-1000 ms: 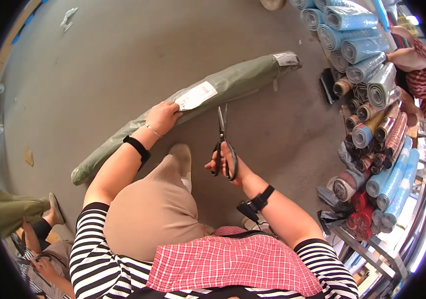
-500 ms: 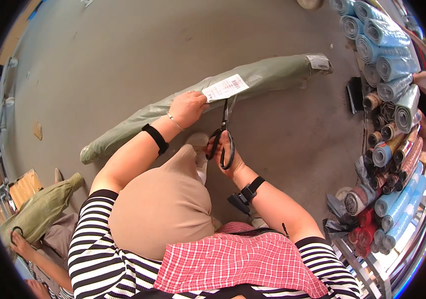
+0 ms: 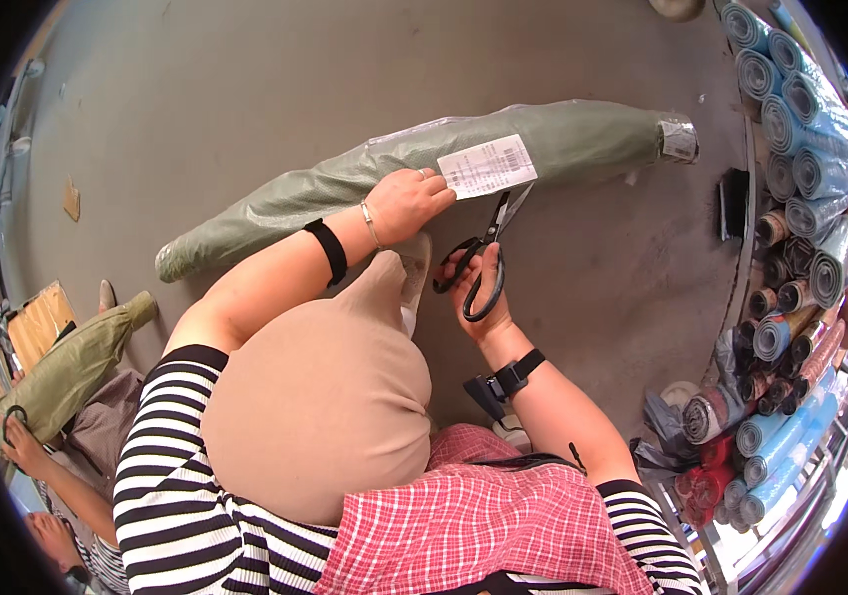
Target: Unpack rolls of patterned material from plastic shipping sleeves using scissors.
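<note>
A long roll wrapped in green plastic (image 3: 592,139) lies slantwise in front of me, its far right end taped with a small label. My left hand (image 3: 406,204) pinches the lower left corner of a white printed label sheet (image 3: 493,167) against the roll's side. Black-handled scissors (image 3: 493,233) are in my right hand (image 3: 478,297), just below the sheet. Their blades are parted and point up to the sheet's lower right edge; whether they touch it I cannot tell.
Rolled mats in clear and blue wrap (image 3: 810,174) are stacked along the right side, with dark bags (image 3: 662,431) below. At lower left a co-worker's hand (image 3: 25,446) holds scissors by another green roll (image 3: 77,372). A cardboard scrap (image 3: 71,198) lies on the floor.
Both my hands have shifted right in view, with the sheet and scissors. The scissors' blades, nearly together before, now stand apart. The surroundings have shifted too as my head turned.
</note>
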Action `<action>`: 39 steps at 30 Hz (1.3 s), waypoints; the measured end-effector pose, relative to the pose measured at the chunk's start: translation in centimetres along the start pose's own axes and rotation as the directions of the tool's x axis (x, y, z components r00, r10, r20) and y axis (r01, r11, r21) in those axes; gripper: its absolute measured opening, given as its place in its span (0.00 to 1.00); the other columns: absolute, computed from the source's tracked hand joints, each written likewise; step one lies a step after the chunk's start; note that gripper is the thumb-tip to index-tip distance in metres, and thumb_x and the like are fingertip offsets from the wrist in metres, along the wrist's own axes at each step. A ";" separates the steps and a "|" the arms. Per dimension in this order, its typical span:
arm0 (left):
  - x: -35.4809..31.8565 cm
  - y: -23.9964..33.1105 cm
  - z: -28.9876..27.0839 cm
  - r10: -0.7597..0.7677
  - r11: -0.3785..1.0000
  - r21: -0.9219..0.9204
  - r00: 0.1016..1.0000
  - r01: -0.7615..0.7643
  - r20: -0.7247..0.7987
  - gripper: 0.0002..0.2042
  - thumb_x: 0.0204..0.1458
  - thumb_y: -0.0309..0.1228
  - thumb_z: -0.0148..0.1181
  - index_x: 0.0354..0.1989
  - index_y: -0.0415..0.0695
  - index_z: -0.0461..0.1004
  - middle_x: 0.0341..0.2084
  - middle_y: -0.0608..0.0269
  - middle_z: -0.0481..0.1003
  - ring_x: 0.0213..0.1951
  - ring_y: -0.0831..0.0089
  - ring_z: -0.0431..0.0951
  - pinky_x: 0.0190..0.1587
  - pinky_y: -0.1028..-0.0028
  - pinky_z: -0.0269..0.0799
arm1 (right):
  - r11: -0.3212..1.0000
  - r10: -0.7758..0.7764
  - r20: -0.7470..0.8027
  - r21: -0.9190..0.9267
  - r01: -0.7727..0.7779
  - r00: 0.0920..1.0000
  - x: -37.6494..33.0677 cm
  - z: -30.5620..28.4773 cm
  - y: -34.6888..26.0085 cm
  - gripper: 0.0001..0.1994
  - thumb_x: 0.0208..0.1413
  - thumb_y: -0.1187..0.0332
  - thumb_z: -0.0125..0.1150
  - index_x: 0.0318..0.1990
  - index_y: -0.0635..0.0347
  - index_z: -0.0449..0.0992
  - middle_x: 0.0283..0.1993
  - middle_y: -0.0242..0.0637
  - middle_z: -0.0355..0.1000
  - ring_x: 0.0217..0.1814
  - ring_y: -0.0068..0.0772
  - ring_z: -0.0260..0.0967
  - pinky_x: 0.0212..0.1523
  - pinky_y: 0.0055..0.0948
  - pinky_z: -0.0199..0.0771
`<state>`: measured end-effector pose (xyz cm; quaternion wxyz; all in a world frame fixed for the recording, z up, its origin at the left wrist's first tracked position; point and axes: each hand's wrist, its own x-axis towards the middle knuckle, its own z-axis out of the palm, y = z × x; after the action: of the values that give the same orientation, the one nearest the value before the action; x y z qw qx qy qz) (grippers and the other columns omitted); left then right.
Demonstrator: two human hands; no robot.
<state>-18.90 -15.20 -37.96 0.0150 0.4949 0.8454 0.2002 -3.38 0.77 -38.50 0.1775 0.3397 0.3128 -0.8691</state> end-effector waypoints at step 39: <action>-0.1 0.2 0.2 0.035 0.999 -0.015 0.998 -0.036 -0.047 0.12 0.45 0.26 0.57 0.40 0.47 0.73 0.26 0.66 0.69 0.32 0.68 0.73 0.34 0.69 0.71 | 0.987 0.090 0.058 -0.135 -0.082 0.994 -1.7 1.1 1.5 0.39 0.58 0.28 0.38 0.43 0.62 0.69 0.31 0.36 0.65 0.40 0.37 0.67 0.53 0.35 0.66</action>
<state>-18.64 -15.12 -38.04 -0.0044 0.5050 0.8350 0.2184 -1.95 -0.96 -37.32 0.2469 0.3123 0.3490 -0.8484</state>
